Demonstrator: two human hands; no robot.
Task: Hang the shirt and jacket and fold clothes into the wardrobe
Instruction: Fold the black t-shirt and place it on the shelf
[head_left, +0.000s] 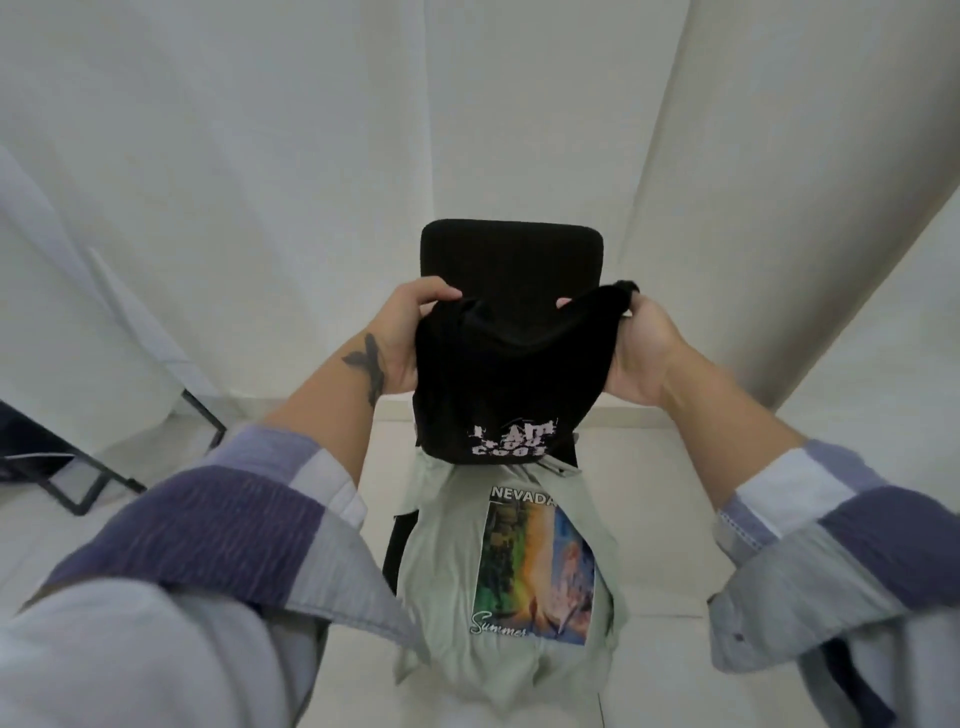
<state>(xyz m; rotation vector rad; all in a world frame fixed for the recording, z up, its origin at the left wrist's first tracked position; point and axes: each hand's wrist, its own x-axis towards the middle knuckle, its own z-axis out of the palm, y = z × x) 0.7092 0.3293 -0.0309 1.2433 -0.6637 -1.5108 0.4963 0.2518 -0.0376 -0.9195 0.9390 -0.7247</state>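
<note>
The left hand and right hand each grip an upper edge of a black T-shirt, held up above a chair. A green printed T-shirt lies nearer, unfolded. Folding seems barely begun; no wardrobe is in view.

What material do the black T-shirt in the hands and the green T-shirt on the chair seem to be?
Black T-shirt: apparently soft matte knit, likely cotton; it sags between the hands. Green T-shirt: thin matte jersey, perhaps cotton, wrinkled and draping over the chair, with a smooth printed picture.
</note>
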